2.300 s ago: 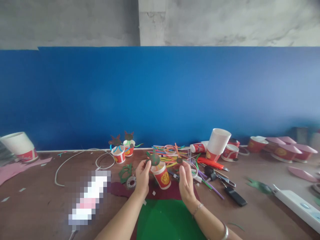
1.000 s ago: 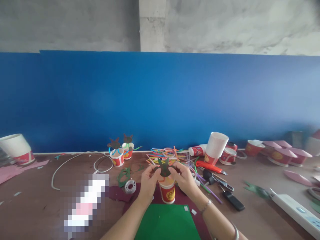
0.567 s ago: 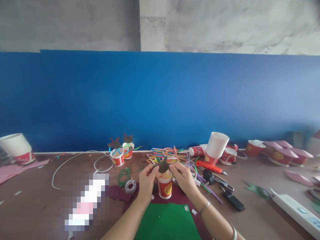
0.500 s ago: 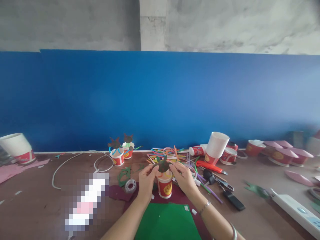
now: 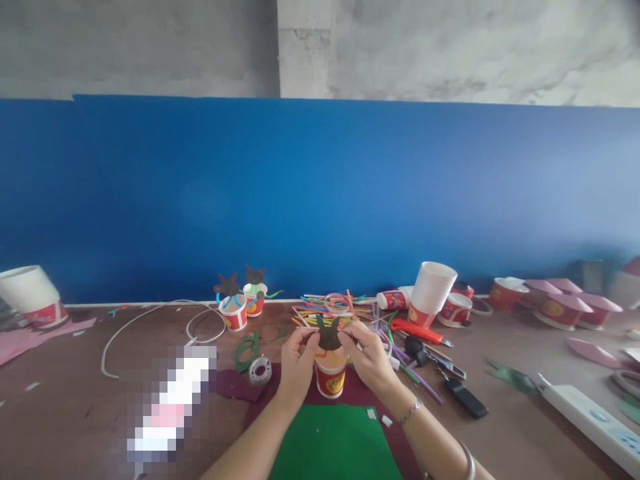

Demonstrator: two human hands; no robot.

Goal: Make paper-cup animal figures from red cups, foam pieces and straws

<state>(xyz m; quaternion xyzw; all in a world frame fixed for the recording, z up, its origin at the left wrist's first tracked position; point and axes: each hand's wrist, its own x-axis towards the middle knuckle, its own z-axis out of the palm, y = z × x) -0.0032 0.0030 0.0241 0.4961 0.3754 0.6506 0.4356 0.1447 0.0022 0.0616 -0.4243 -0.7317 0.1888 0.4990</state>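
Observation:
Both my hands are raised over a red paper cup with a gold emblem [image 5: 330, 379], which stands on a maroon foam sheet [image 5: 360, 393]. My left hand [image 5: 299, 363] and my right hand [image 5: 367, 357] pinch opposite sides of a dark green foam cut-out with two ears [image 5: 329, 335]. The cut-out sits just above the cup's rim and hides part of my fingertips. Thin coloured sticks show between it and the cup. A green foam sheet [image 5: 333, 443] lies below my wrists.
Two decorated cups [image 5: 233, 312] stand back left, beside a white cable [image 5: 150, 327] and a tape roll [image 5: 260, 370]. Coloured straws [image 5: 330, 310], an orange box cutter [image 5: 415, 325], scissors [image 5: 430, 357], a black phone [image 5: 466, 398] and a power strip [image 5: 585, 420] lie to the right.
My hands have come together from apart and now pinch the cut-out from both sides above the cup. Its ears point up, and the view has shifted slightly.

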